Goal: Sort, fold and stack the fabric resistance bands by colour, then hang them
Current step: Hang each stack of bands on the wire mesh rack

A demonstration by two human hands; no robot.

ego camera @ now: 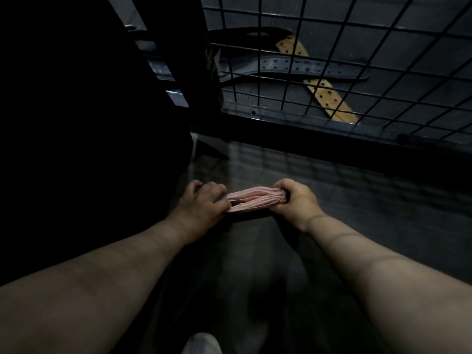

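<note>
Below the wire rack [332,72], left hand [201,203] and right hand [293,200] each clench an end of the pink band [252,199].

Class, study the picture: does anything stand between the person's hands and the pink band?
Nothing visible does. The left hand and the right hand each grip one end of the pink band, which stretches between them.

A dim gym storage corner, shown by perforated lifting belts [293,66] lying behind a black wire-mesh rack [357,47].
</note>
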